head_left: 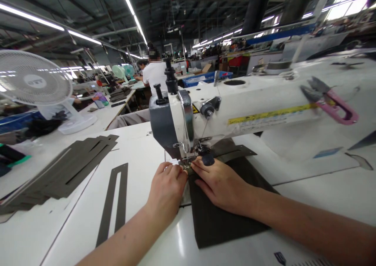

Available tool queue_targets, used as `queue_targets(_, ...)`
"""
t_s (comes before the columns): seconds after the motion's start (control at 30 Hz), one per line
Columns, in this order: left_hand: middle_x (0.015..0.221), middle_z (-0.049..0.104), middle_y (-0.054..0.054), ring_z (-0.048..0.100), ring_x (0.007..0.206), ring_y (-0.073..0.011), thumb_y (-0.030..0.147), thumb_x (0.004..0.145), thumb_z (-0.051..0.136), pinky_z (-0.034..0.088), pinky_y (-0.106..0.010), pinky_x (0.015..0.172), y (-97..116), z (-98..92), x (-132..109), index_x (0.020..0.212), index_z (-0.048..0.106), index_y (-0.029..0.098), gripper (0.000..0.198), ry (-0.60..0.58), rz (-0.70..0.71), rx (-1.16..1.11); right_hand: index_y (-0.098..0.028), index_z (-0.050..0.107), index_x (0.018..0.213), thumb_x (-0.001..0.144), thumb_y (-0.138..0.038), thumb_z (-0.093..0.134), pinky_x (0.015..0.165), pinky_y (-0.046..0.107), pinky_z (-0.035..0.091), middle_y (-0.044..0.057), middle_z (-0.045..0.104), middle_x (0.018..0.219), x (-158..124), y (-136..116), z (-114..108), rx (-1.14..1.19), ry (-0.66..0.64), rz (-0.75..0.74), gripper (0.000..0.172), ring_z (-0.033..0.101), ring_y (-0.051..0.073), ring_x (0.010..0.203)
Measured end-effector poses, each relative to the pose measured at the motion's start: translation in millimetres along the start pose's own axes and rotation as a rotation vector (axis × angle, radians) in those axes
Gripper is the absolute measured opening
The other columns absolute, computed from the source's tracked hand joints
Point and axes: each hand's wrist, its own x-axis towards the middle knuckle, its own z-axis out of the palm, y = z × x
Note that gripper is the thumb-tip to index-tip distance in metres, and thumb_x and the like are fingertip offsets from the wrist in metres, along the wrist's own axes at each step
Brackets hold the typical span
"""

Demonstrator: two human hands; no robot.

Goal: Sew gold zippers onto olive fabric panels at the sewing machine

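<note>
A dark olive fabric panel (226, 223) lies on the machine bed, its left edge near the needle area of a white sewing machine (205, 113). My right hand (226, 186) rests flat on this panel, fingers stretched toward the presser foot (186, 160) and thumb apart. Left of the foot, my left hand (169, 187) has its fingers curled together, tips at the foot; what they pinch is hidden. Behind my right hand, a dark slotted strip (237, 152) lies across the panel. A dark rounded piece (208, 159) shows by my right knuckles; cannot tell what it belongs to.
A slotted dark strip (120, 187) lies left of my left forearm. Farther left is a fanned stack of dark pieces (73, 168). Pink-handled thread snips (337, 105) rest against the machine arm. A white fan (35, 80) stands back left; a person in white (155, 76) sits ahead.
</note>
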Motion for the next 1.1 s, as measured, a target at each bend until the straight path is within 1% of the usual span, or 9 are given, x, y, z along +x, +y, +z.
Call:
queue_targets(0.37, 0.075, 0.059, -0.006, 0.057, 0.072, -0.0190, 0.009, 0.084, 0.046, 0.045, -0.037, 0.075, -3.7, 2.7, 2.6, 0.074, 0.058, 0.014, 0.017, 0.009, 0.001, -0.017, -0.007, 0.054, 0.109, 0.081, -0.014, 0.044, 0.096, 0.043, 0.039, 0.016, 0.058, 0.110, 1.7, 2.5, 2.1, -0.014, -0.011, -0.009, 0.030, 0.052, 0.024, 0.105)
queue_targets(0.5, 0.075, 0.060, -0.006, 0.057, 0.073, -0.0194, 0.008, 0.083, 0.048, 0.045, -0.036, 0.076, -4.3, 2.7, 3.3, 0.075, 0.058, 0.013, 0.014, 0.025, 0.002, -0.010, -0.007, 0.054, 0.110, 0.081, -0.015, 0.045, 0.097, 0.043, 0.037, 0.016, 0.058, 0.110, 3.1, 2.3, 1.3, -0.015, -0.025, -0.010, 0.031, 0.051, 0.024, 0.106)
queue_targets(0.67, 0.076, 0.061, -0.006, 0.057, 0.073, -0.0189, 0.006, 0.081, 0.050, 0.045, -0.036, 0.077, -3.6, 2.4, 3.6, 0.076, 0.058, 0.013, 0.012, 0.003, -0.002, 0.007, -0.007, 0.054, 0.111, 0.081, -0.014, 0.046, 0.098, 0.042, 0.036, 0.016, 0.058, 0.108, 4.8, -0.1, -0.7, 0.015, -0.023, -0.002, 0.031, 0.051, 0.024, 0.106)
queue_targets(0.77, 0.078, 0.062, -0.006, 0.059, 0.075, -0.0185, 0.007, 0.081, 0.051, 0.044, -0.035, 0.078, -5.8, 3.7, 4.2, 0.076, 0.059, 0.013, 0.012, 0.014, -0.006, -0.013, -0.010, 0.054, 0.111, 0.083, -0.013, 0.043, 0.096, 0.039, 0.038, 0.012, 0.059, 0.108, 3.0, 2.5, -4.7, 0.058, -0.004, -0.030, 0.030, 0.051, 0.022, 0.105)
queue_targets(0.83, 0.080, 0.062, -0.006, 0.059, 0.076, -0.0182, 0.007, 0.082, 0.051, 0.044, -0.036, 0.079, -8.7, 4.2, 4.5, 0.077, 0.059, 0.014, 0.012, 0.022, -0.021, -0.043, -0.013, 0.054, 0.110, 0.084, -0.014, 0.041, 0.095, 0.037, 0.039, 0.010, 0.059, 0.109, -1.7, 9.1, -8.7, 0.039, 0.021, -0.044, 0.029, 0.051, 0.021, 0.104)
queue_targets(0.9, 0.081, 0.063, -0.006, 0.059, 0.075, -0.0179, 0.010, 0.083, 0.051, 0.044, -0.037, 0.079, -11.1, 1.9, 3.1, 0.077, 0.060, 0.014, 0.012, 0.020, -0.046, -0.090, -0.012, 0.055, 0.108, 0.085, -0.018, 0.043, 0.095, 0.041, 0.038, 0.012, 0.058, 0.111, -9.9, 17.4, -13.9, -0.110, 0.070, 0.014, 0.026, 0.051, 0.023, 0.105)
queue_targets(0.97, 0.084, 0.063, -0.005, 0.059, 0.076, -0.0175, 0.011, 0.083, 0.051, 0.043, -0.038, 0.081, -10.6, -5.0, -2.0, 0.081, 0.061, 0.015, 0.012, 0.013, -0.061, -0.150, -0.009, 0.058, 0.103, 0.083, -0.019, 0.048, 0.090, 0.043, 0.039, 0.016, 0.060, 0.107, -20.1, 21.4, -21.1, -0.320, 0.077, 0.139, 0.024, 0.052, 0.027, 0.102)
queue_targets(1.03, 0.089, 0.063, -0.005, 0.057, 0.082, -0.0184, 0.011, 0.083, 0.050, 0.042, -0.038, 0.082, -5.2, -16.8, -11.3, 0.087, 0.061, 0.017, 0.014, 0.029, -0.070, -0.229, -0.010, 0.061, 0.091, 0.080, -0.015, 0.050, 0.078, 0.039, 0.043, 0.015, 0.063, 0.094, -29.7, 14.9, -31.4, -0.448, -0.007, 0.239, 0.017, 0.056, 0.027, 0.091)
queue_targets(1.1, 0.091, 0.061, -0.005, 0.055, 0.086, -0.0195, 0.010, 0.083, 0.049, 0.041, -0.038, 0.082, 4.1, -30.3, -22.3, 0.092, 0.061, 0.019, 0.017, 0.058, -0.081, -0.333, -0.015, 0.062, 0.076, 0.080, -0.014, 0.049, 0.063, 0.032, 0.041, 0.009, 0.064, 0.076, -35.6, -2.6, -44.1, -0.401, -0.135, 0.304, 0.013, 0.059, 0.023, 0.074)
